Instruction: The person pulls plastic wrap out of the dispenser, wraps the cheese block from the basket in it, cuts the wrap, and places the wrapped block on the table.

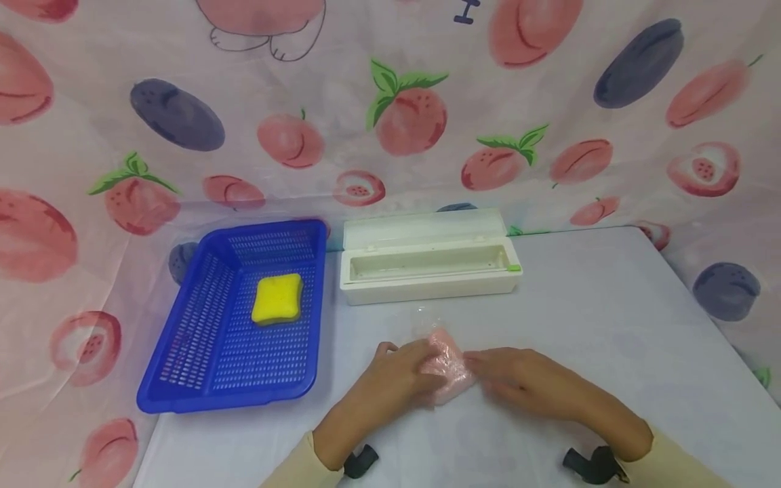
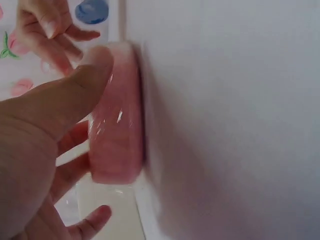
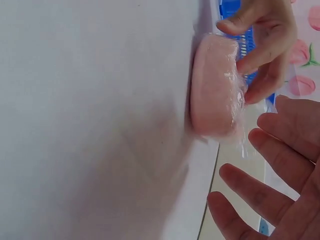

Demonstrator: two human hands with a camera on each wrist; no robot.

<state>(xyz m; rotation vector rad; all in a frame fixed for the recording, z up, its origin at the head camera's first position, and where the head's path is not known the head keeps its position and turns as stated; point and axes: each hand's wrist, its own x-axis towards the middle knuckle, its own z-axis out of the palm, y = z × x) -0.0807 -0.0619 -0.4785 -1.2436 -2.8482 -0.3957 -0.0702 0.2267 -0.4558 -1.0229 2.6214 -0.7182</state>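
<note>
A pink sponge [image 1: 450,369] wrapped in clear plastic film lies on the white table. My left hand [image 1: 399,379] holds it from the left; in the left wrist view the thumb [image 2: 92,75] rests on its upper edge, with fingers behind it. Loose film [image 3: 245,137] sticks out past the sponge's far edge in the right wrist view. Close to the right side of the sponge is my right hand [image 1: 531,383], its fingers [image 3: 260,192] spread and holding nothing.
Behind the hands stands a long white box [image 1: 430,288] with its lid raised, probably a film dispenser. A blue plastic basket [image 1: 262,400] at the left contains a yellow sponge [image 1: 276,299]. A fruit-patterned cloth [image 1: 244,169] hangs behind the table.
</note>
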